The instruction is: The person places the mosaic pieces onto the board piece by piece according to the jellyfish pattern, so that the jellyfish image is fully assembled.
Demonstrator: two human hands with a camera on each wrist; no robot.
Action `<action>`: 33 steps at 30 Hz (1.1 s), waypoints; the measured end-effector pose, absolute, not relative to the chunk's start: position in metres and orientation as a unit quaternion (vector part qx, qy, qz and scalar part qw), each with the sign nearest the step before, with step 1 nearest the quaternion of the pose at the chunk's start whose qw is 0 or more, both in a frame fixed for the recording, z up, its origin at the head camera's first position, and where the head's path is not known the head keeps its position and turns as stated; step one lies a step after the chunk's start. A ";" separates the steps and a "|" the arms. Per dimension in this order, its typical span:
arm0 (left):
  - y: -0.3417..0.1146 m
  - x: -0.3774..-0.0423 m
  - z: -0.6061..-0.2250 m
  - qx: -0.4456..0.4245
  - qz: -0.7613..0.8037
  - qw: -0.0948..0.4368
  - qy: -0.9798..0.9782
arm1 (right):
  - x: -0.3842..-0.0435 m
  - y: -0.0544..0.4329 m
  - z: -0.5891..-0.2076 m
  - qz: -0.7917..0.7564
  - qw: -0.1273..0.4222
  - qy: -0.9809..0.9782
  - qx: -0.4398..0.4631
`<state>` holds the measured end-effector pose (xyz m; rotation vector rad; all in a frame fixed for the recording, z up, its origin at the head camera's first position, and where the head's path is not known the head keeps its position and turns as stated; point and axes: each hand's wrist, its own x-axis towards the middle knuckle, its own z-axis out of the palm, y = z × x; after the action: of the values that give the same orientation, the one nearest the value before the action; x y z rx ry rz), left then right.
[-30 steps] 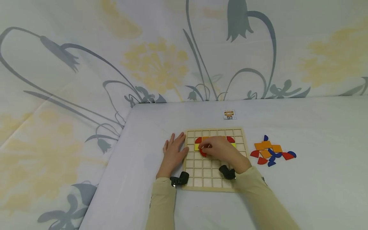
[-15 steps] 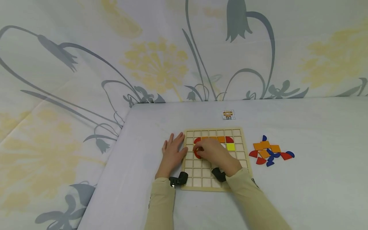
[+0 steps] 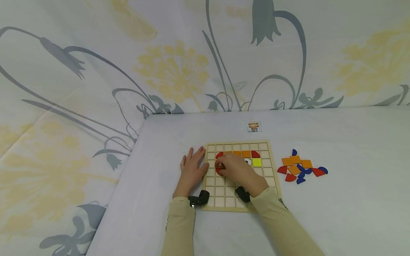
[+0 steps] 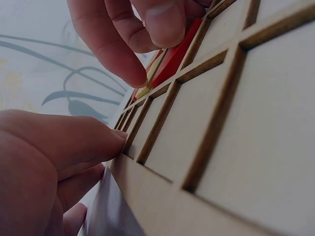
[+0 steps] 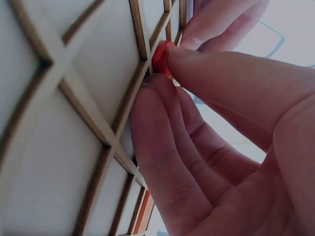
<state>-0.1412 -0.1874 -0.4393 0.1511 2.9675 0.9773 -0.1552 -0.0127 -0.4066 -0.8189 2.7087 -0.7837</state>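
Note:
The wooden grid board (image 3: 224, 209) lies before me. My right hand (image 3: 240, 172) is over its left half, with thumb and fingers pinching a red quarter-circle tile (image 3: 219, 171) at a cell below the yellow row. In the right wrist view the thumb meets the red tile (image 5: 160, 56) and the fingertips reach down to the grid bars. My left hand (image 3: 193, 171) rests with straight fingers along the board's left edge, its thumb tip on the frame. A row of orange squares (image 3: 246, 154) ends in red quarter-circles (image 3: 255, 154). Under it show a yellow square (image 3: 257, 162) and a white eye tile (image 3: 248, 161).
Right of the board lies a loose pile of orange tiles (image 3: 291, 161), red quarter-circles (image 3: 290, 177) and blue pieces (image 3: 301, 181). A small printed pattern card (image 3: 254, 126) lies behind the board. A patterned curtain (image 3: 176, 71) rises at the table's back edge.
My right hand has shifted slightly left with the red quarter-circle, then stayed over the same cell. The yellow square and orange row came more into view. My left hand has not moved.

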 end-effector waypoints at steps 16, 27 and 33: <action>-0.187 -0.142 -0.440 0.049 0.314 0.003 0.948 | -0.150 -0.014 -0.404 -0.236 0.092 0.931 -0.262; -0.189 -0.142 -0.439 0.047 0.321 0.001 0.946 | -0.161 0.001 -0.394 -0.281 0.105 0.922 -0.246; -0.188 -0.141 -0.441 0.050 0.330 -0.001 0.943 | -0.163 0.016 -0.393 -0.293 0.096 0.920 -0.242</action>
<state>-0.1414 -0.1884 -0.4406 0.1561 2.9641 1.0371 -0.1627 0.0158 -0.3934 -0.7171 2.7260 -0.8673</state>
